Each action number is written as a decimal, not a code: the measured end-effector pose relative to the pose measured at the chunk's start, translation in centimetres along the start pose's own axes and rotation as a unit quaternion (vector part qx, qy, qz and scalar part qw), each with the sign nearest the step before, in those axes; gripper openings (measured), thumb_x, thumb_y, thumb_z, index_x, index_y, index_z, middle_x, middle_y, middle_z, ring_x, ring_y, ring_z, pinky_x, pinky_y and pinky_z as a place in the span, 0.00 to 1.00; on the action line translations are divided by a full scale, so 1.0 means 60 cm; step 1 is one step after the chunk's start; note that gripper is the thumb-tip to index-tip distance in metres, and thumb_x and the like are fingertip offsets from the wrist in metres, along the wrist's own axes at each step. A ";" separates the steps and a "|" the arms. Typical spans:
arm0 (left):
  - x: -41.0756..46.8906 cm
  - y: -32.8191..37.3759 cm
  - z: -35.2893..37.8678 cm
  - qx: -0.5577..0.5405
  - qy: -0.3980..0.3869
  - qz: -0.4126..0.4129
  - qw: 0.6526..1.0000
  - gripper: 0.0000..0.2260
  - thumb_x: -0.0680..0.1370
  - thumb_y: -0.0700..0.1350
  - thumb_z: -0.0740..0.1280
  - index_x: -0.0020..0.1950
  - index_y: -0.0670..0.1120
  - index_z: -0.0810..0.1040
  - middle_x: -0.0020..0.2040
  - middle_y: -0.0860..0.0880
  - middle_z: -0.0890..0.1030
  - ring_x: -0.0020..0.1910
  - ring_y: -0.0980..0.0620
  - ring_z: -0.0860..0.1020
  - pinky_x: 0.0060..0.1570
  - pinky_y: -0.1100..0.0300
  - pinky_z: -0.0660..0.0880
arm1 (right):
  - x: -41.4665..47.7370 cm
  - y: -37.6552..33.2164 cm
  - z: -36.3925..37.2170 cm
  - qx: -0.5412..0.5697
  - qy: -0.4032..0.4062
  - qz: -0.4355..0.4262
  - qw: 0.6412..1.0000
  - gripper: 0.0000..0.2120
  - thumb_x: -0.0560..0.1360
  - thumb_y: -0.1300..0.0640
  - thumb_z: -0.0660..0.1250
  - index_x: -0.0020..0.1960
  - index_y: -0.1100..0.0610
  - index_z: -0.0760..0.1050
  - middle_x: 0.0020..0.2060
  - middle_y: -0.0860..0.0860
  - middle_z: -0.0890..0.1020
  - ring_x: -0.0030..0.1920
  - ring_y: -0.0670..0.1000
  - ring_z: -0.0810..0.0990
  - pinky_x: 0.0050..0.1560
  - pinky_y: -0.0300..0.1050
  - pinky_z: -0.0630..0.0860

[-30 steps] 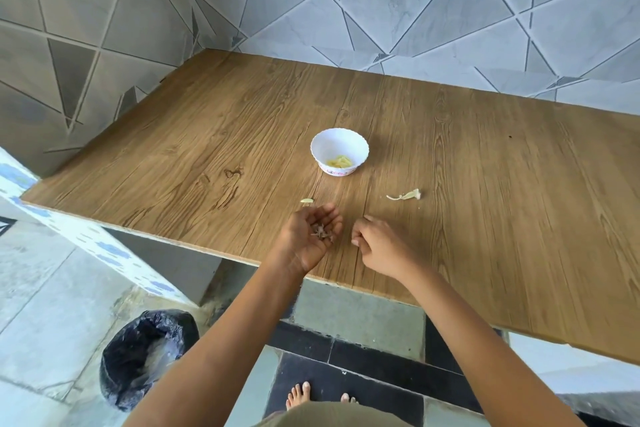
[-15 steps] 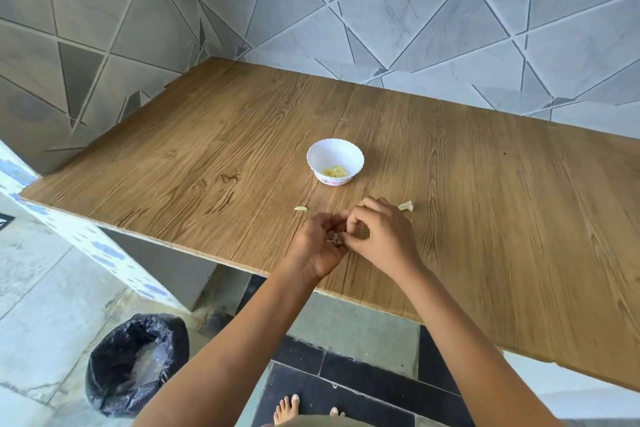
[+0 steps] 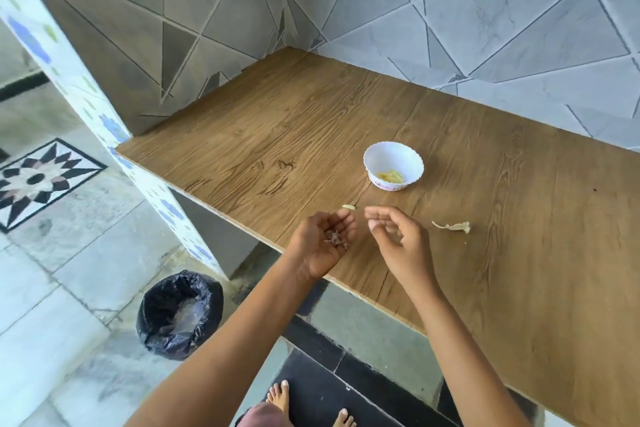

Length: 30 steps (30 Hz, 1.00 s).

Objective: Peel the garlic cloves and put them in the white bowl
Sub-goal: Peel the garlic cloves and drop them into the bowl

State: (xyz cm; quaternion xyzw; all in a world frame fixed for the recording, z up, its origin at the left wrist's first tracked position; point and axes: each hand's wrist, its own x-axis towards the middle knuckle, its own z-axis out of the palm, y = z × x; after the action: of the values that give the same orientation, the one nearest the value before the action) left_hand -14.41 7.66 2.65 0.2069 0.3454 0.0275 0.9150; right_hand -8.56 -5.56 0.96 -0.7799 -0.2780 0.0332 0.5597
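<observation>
A white bowl (image 3: pixel 393 165) with peeled yellowish garlic cloves (image 3: pixel 390 176) inside stands on the wooden table (image 3: pixel 277 135). My left hand (image 3: pixel 323 243) lies palm up at the table's front edge, cupping a small heap of purplish garlic skins (image 3: pixel 335 238). My right hand (image 3: pixel 396 236) hovers just to its right, fingers loosely curled and holding nothing I can see. A small garlic piece (image 3: pixel 349 207) lies beyond my left fingertips. A pale strip of garlic skin (image 3: pixel 452 226) lies on the table right of my right hand.
A bin lined with a black bag (image 3: pixel 180 314) stands on the floor below the table's left front corner. Grey tiled walls close the table at the back and left. My bare feet (image 3: pixel 280 399) show at the bottom.
My right hand has drawn back from my left palm, where it was pinching at the skins. The view has swung left and down, showing more floor and the bin.
</observation>
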 end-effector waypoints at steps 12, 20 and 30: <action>-0.109 0.252 -0.301 -0.139 0.123 0.181 0.966 0.15 0.81 0.41 0.54 0.44 0.36 0.78 0.37 0.41 0.80 0.36 0.48 0.79 0.36 0.61 0.79 | 0.013 -0.107 0.370 0.071 -0.234 -0.024 0.969 0.09 0.75 0.65 0.67 0.53 0.55 0.79 0.45 0.44 0.82 0.46 0.38 0.79 0.47 0.27 0.72; -0.107 0.423 -0.585 -0.165 0.216 0.174 0.947 0.13 0.80 0.37 0.54 0.43 0.34 0.76 0.31 0.42 0.80 0.38 0.47 0.76 0.33 0.63 0.79 | 0.004 -0.085 0.706 -0.009 -0.325 0.020 0.945 0.13 0.74 0.62 0.67 0.59 0.59 0.78 0.54 0.50 0.82 0.55 0.49 0.80 0.59 0.44 0.74; 0.178 0.459 -0.924 -0.131 0.342 0.069 0.928 0.13 0.81 0.39 0.54 0.44 0.36 0.75 0.41 0.41 0.77 0.40 0.49 0.76 0.38 0.63 0.77 | -0.016 0.173 0.993 -0.143 -0.411 0.167 0.885 0.15 0.76 0.57 0.64 0.62 0.53 0.76 0.58 0.49 0.80 0.59 0.49 0.77 0.57 0.42 0.73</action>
State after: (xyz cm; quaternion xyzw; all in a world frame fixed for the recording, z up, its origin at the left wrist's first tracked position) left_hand -39.40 54.81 -30.48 0.0862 0.6160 0.2045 0.7559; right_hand -26.89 42.60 -30.67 -0.8030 -0.3506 0.4033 0.2640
